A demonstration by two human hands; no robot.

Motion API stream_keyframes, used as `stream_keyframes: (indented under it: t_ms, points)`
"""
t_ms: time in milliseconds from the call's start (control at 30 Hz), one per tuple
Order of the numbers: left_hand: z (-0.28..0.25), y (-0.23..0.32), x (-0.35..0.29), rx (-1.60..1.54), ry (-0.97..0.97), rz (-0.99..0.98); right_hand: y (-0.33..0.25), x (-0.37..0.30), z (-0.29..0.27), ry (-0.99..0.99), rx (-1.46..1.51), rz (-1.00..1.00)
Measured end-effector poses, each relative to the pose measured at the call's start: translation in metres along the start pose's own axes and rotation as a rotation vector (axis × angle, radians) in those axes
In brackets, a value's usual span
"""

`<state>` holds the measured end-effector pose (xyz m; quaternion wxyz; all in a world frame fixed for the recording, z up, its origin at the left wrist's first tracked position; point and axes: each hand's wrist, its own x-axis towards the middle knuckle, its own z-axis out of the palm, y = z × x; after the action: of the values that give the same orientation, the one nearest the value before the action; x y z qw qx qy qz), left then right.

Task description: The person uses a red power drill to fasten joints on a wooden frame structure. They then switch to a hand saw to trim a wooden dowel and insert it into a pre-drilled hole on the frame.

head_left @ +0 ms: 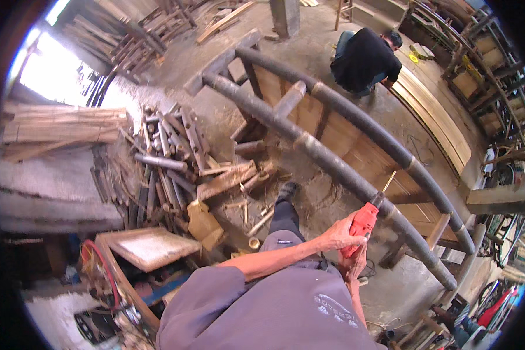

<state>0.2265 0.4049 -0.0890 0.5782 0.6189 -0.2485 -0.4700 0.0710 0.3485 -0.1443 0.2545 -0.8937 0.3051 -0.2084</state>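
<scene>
Both my hands are closed around a red power drill (364,220). My left hand (337,234) wraps its body from the left side. Lower down, my right hand (356,263) grips it near the handle, its fingers partly hidden. A long, thin drill bit (389,182) points up and away from the chuck. Beside the chuck runs the near dark bamboo pole (326,154) of a long bamboo frame; the bit appears above this pole, but I cannot tell whether it touches. A short bamboo crosspiece (290,99) joins the near pole to the far one (367,116).
A crouching person (364,61) in dark clothes works by long pale wooden strips (431,116) beyond the frame. Cut bamboo pieces (169,163) are heaped on the floor at left. A wooden box-like stand (151,248) is at lower left. Racks of materials line the right side.
</scene>
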Motion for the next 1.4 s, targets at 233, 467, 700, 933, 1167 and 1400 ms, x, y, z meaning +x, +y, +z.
stream_keyframes:
  t_ms: [233, 467, 700, 933, 1167, 1400]
  points:
    - [-0.101, 0.027, 0.019, -0.202, -0.181, -0.173, -0.081, 0.036, 0.045, -0.103, -0.065, 0.178]
    - [-0.151, 0.013, 0.011, -0.237, -0.184, -0.19, -0.132, 0.047, 0.07, -0.129, -0.011, 0.207]
    - [-0.204, 0.005, -0.017, -0.248, -0.109, -0.227, -0.169, 0.044, 0.114, -0.155, 0.011, 0.158]
    - [-0.243, 0.013, -0.01, -0.333, -0.085, -0.279, -0.199, 0.062, 0.14, -0.08, -0.065, 0.164]
    - [-0.289, 0.008, 0.033, -0.307, -0.014, -0.195, -0.222, 0.119, 0.178, -0.036, -0.211, 0.146]
    - [-0.301, -0.02, 0.083, -0.062, 0.039, -0.106, -0.215, 0.153, 0.187, -0.102, -0.313, 0.191]
